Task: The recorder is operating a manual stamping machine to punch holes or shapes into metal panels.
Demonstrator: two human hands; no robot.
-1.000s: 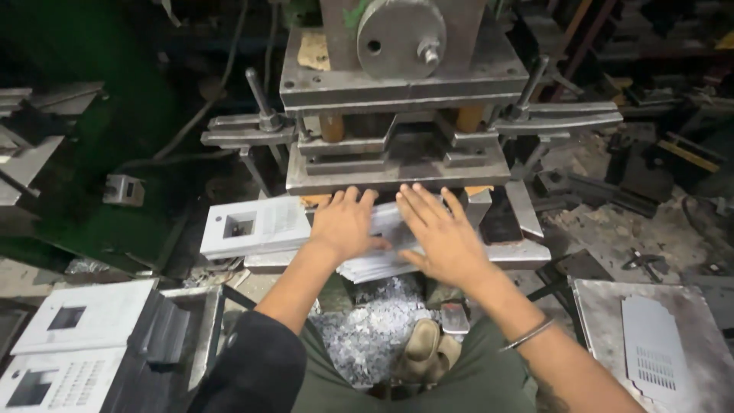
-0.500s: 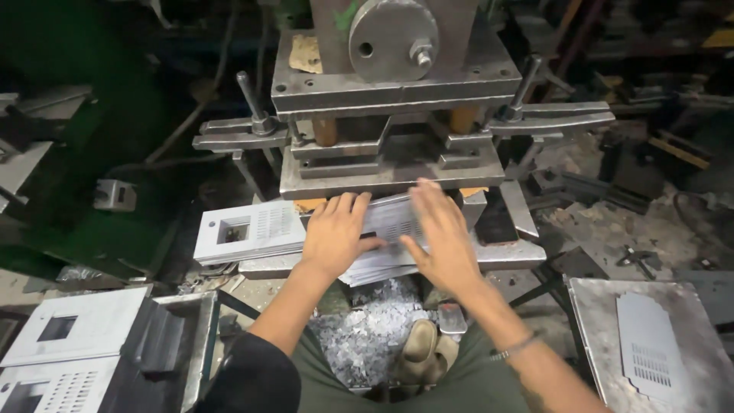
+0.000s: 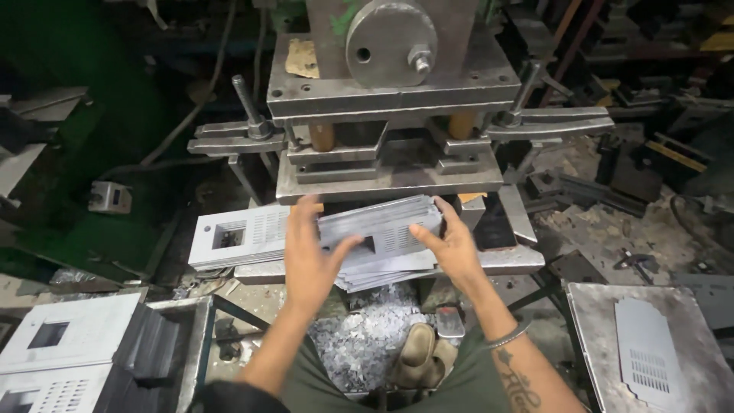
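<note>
Steel press [image 3: 390, 99] fills the upper middle, its heavy grey bed plate [image 3: 390, 183] jutting over the work ledge [image 3: 505, 260]. At the ledge's left end lies a pale punched panel [image 3: 241, 237] with a square cut-out. More white panels [image 3: 65, 348] are stacked at the lower left; a grey slotted sheet [image 3: 650, 352] rests on the metal stand at lower right. Both hands — left hand [image 3: 313, 256], right hand [image 3: 451, 245] — clasp opposite ends of a thin stack of grey punched sheets [image 3: 382, 237] just before the bed plate, fingers curled around its edges.

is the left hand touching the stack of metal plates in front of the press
Touching. The head view shows the left hand gripping the left end of the stack of metal plates, thumb across its face.
</note>
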